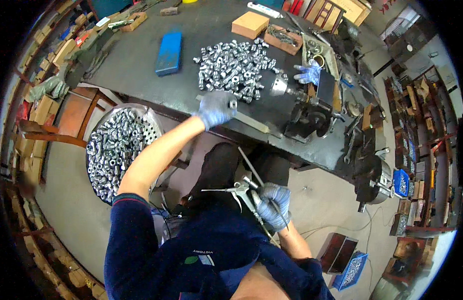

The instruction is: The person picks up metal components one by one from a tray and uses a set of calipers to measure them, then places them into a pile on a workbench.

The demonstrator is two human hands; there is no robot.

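Observation:
My left hand (216, 109), in a grey-blue knit glove, is closed on a small metal fitting (233, 104) at the table's near edge. Just beyond it lies a heap of shiny metal fittings (234, 67). Above my lap, my right hand (274, 206), gloved alike, is closed around a long thin metal rod (250, 163) that slants up toward the table. A silvery air blow gun (240, 190) lies beside these fingers, its thin nozzle pointing left; whether the hand also grips it I cannot tell. Another metal fitting (249, 182) shows next to the gun.
At left, a perforated round basket (151, 131) full of fittings stands beside a wooden chair (77, 114). On the dark table (136, 80) are a blue box (169, 53), a chuck device (279, 86) and a loose glove (307, 73). Blue bins (352, 270) stand at lower right.

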